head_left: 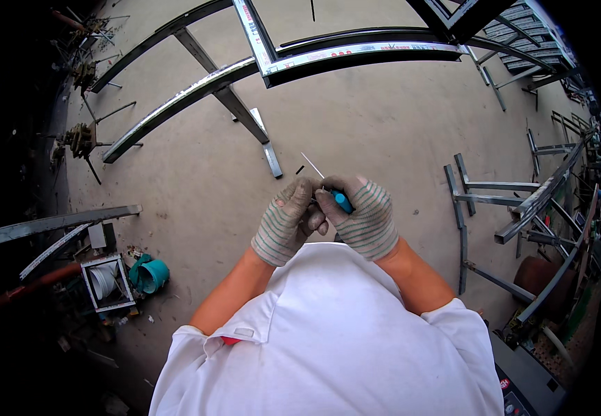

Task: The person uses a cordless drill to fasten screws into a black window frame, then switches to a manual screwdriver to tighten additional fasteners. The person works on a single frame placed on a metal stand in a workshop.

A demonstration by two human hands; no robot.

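Both my hands wear grey knit gloves with green stripes and meet in front of my chest. My right hand is closed round a blue-handled screwdriver. A thin pale shaft, in line with that handle, points up and left from between the hands. My left hand is closed, its thumb and fingertips pressed together against the right fingers. Whatever it pinches is hidden by the gloves. Just beyond the fingertips shows a small black strip, seemingly on the floor.
A steel frame with printed film rests across metal beams ahead. On the left stand a teal bucket and a square frame holding a white coil. Metal racks stand at right; a grey machine is at lower right.
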